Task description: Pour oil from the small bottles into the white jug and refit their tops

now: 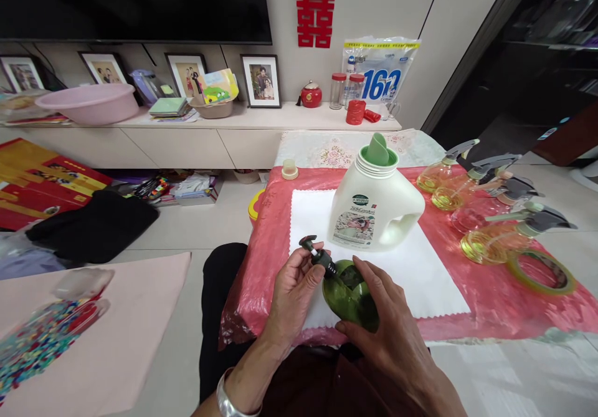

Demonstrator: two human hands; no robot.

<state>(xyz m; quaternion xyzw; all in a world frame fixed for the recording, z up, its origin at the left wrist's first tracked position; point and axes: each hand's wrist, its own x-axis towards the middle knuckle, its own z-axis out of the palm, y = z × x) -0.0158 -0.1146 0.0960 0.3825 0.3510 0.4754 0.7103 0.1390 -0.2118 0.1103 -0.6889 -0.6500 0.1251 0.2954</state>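
A green see-through pump bottle (348, 292) is tilted over the front of the white cloth (439, 286), its neck toward the left. My right hand (390, 317) is wrapped round its body. The fingers of my left hand (296, 286) pinch the dark pump head (320, 257) at the collar, at the bottle's neck. Whether the pump is screwed on cannot be made out. Just behind stands a large white detergent jug (374, 205) with its green pouring spout (378, 152) uncovered. A pale cap (289, 169) lies at the table's back left.
Several spray bottles (498, 236) with pale liquids line the right side of the red-covered table (252, 280), beside a roll of tape (542, 272). Behind is a low cabinet (177, 146) carrying a pink basin (93, 102), picture frames and red-lidded jars (337, 91).
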